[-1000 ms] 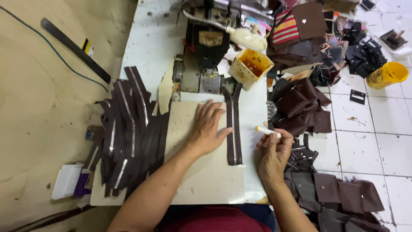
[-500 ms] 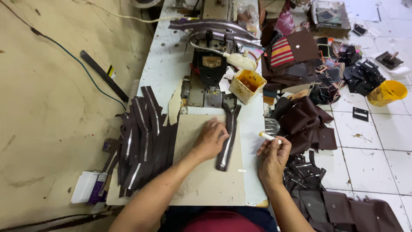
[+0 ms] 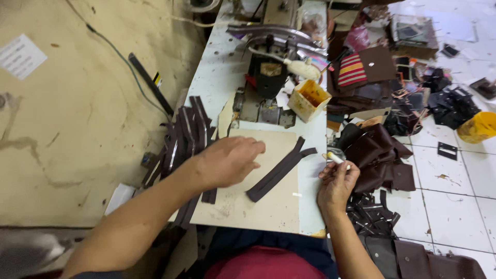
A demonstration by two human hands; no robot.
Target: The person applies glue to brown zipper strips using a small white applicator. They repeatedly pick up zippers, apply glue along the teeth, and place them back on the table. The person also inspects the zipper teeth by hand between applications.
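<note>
brown strip lies diagonal on the beige board, left hand just beside it, fingers loosely curled, empty. right hand fingers grip a white stick. strip pile left, yellow glue box behind.

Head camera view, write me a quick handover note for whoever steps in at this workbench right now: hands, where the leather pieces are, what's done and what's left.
Left hand: open, palm down over the beige cardboard mat, holding nothing.
Right hand: shut on a small white applicator stick, off the mat's right edge.
Dark brown strip: lies diagonally on the mat, just right of the left hand, apart from both hands.
Stack of brown strips: at the mat's left edge.
Yellow glue pot: open, behind the mat.
Done: one strip laid out.
Left: the stack awaits handling; whether this strip is coated cannot be told.
</note>
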